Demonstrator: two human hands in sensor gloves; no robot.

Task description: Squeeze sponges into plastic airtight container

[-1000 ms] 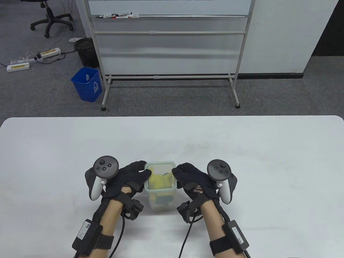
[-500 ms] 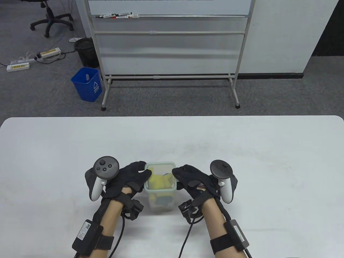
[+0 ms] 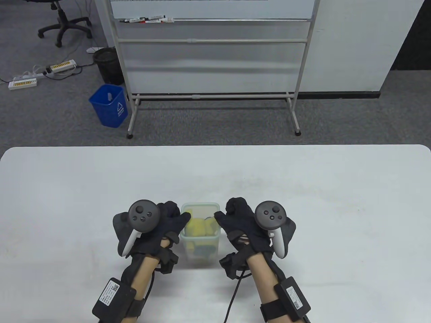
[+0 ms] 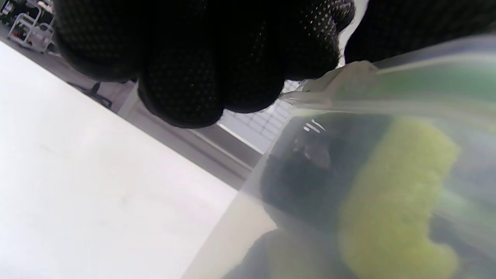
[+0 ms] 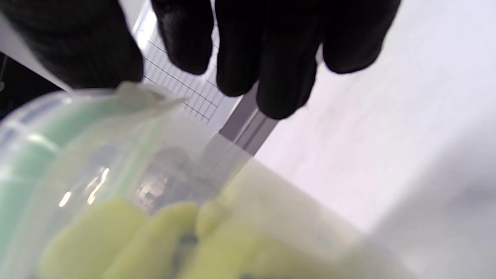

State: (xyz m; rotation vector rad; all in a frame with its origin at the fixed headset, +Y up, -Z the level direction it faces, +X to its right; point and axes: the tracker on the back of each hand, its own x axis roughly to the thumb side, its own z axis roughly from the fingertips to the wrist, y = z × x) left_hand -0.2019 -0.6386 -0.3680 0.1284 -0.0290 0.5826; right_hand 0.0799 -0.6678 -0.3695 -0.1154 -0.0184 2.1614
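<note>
Since half a second ago you are drawing both hands in toward the container (image 3: 200, 232): the left hand (image 3: 165, 223) is sitting closer to its left wall, and the right hand (image 3: 240, 220) is rolling so its tracker (image 3: 271, 215) faces up, with the fingers rising beside the right wall. The container itself is not moving; it is standing upright on the table (image 3: 303, 188), near your edge, between the two hands. Your left thumb is lying over the left rim, with the fingers (image 4: 201, 77) bunched together outside the wall in the left wrist view. Your right thumb is touching the right rim; the right fingers (image 5: 286, 69) are hanging side by side just outside the wall, and whether they are pressing it I cannot tell. Judgement: you are bracing the container from both sides, so the packing is looking nearly finished and a lid step is probably coming; no lid is showing in any view. Count: one container, two hands, two trackers. The yellow sponges (image 3: 198, 227) are sitting inside below the rim, at least two, with a dark pad face lower down; an exact number cannot be read through the cloudy wall.
</note>
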